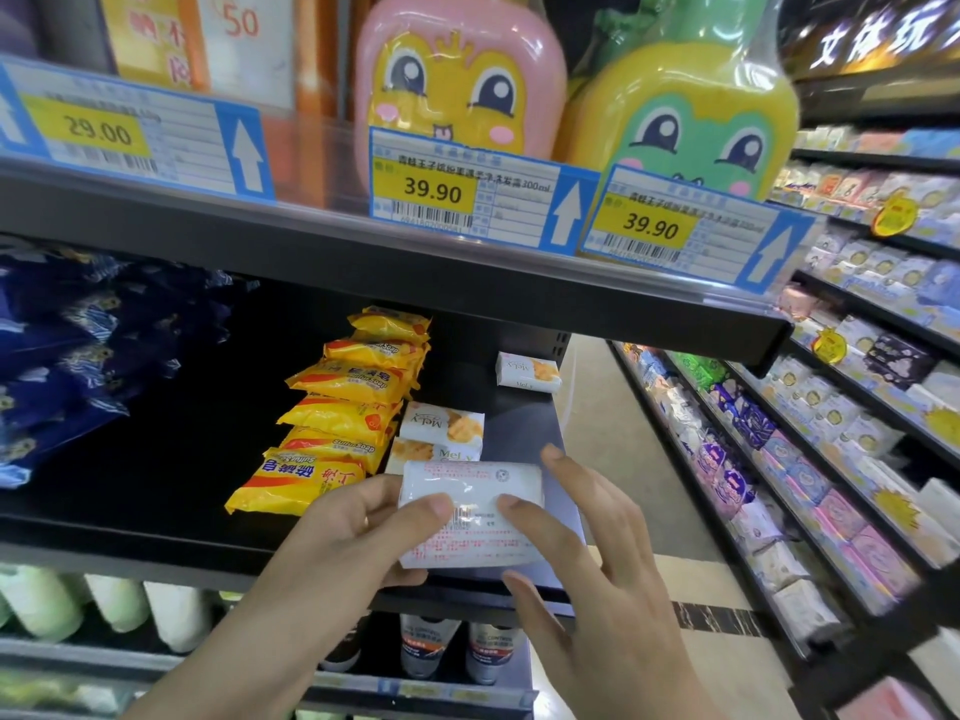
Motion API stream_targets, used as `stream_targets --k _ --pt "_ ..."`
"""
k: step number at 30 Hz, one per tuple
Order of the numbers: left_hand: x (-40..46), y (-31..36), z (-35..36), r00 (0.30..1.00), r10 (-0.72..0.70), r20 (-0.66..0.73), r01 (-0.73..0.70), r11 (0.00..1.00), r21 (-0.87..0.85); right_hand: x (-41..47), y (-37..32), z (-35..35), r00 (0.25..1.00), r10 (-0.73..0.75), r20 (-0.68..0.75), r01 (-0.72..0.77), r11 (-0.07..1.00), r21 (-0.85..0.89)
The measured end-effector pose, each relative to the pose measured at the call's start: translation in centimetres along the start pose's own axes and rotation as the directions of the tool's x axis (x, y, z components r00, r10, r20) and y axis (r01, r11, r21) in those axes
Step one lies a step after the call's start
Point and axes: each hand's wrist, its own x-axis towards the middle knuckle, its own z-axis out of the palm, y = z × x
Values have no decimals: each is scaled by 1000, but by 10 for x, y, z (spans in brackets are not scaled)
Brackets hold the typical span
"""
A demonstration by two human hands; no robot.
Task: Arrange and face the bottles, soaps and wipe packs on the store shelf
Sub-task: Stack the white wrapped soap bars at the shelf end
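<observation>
**Soap bar held at shelf front, both hands engaged**

On the black middle shelf (156, 532), head view, stock reads as follows.

Item 1: white wrapped soap bar (470, 491), back face up with barcode and red print showing, held just above the shelf's front edge at about 6 o'clock in the frame. Left hand (343, 543) grips it from the 9 o'clock side, thumb curled over the top face beside the barcode, fingers tucked beneath. Right hand (587, 558) meets it from the 3 o'clock side, fingers spread and only lightly bent; one fingertip presses the top face, another reaches past the bar's far right corner, a third lies at its near edge.

Item 2: yellow sulfur soap packs (348, 413), a single overlapping row running from front toward 12 o'clock, just left of the held bar.

Item 3: two Mely soap bars (441, 426), stacked directly behind the held bar; a third Mely bar (527, 372) lies apart toward 1 o'clock, near the shelf's right end.

Item 4: dark blue packs (78, 356), piled at 9 o'clock.

Upper shelf: pink cartoon bottle (457, 70) and green-yellow cartoon bottle (691, 111), side by side behind price tags (434, 192) reading 39.90.

Lower shelf: pale bottles (114, 600) at 7 o'clock; tubes (426, 646) under the hands.
</observation>
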Motion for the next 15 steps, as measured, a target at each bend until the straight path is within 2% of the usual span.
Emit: stream_targets --k 5,10,14,15 --pt "1 0 4 995 -102 23 104 986 -128 7 3 2 999 -41 -24 41 999 1" --pt "0 0 8 985 -161 66 169 972 -161 13 6 -4 992 -52 -113 58 997 52" --pt "4 8 10 983 -174 64 181 975 -128 17 7 -11 998 0 -56 8 990 137" --pt "0 6 9 982 -148 115 165 975 -152 18 6 -12 999 18 -41 -11 987 163"
